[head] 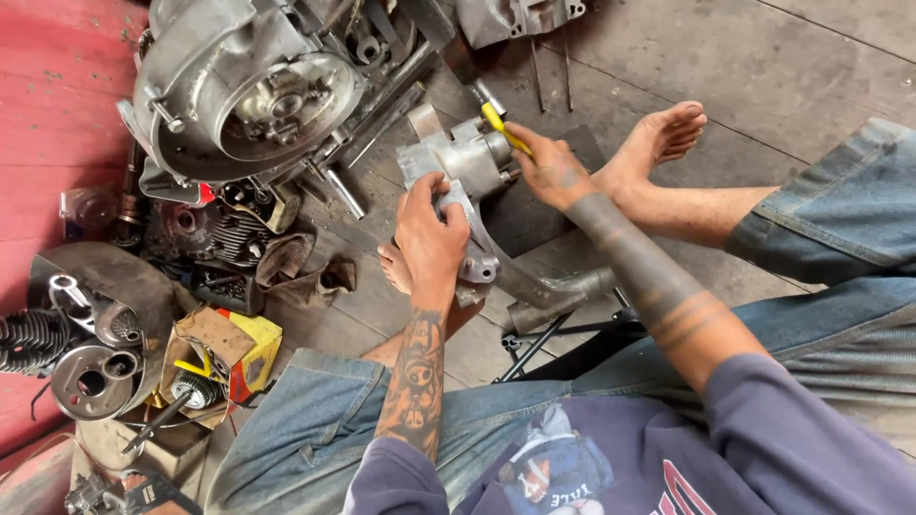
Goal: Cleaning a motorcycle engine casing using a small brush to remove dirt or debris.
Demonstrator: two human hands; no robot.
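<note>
A person seated on a worn wooden floor [821,57] works on a grey cast-metal engine casing [458,167] braced between bare feet near the middle of the boards. The left hand [431,234] is closed around the casing's near flank, steadying it. The right hand [549,170] is clenched on a yellow-handled tool [500,124], apparently a screwdriver, though its tip is hidden against the top of the casing.

The work looks best served by keeping the left hand's grip firm and low while the tool stays square to its fastener, so that pressure runs straight down into the casing rather than levering it sideways off the feet.

Room is tight on the person's left: a large round engine housing [239,95] sits just beyond the casing towards the far left of the floor, with finned cylinders [33,339], rags [305,272] and a torn cardboard box [215,358] of parts crowding the red-painted left edge. A folding metal stand [549,339] lies near the knees. The far right of the floor lies open past the outstretched right foot [658,138], the freer side for swinging an elbow or setting parts down.
</note>
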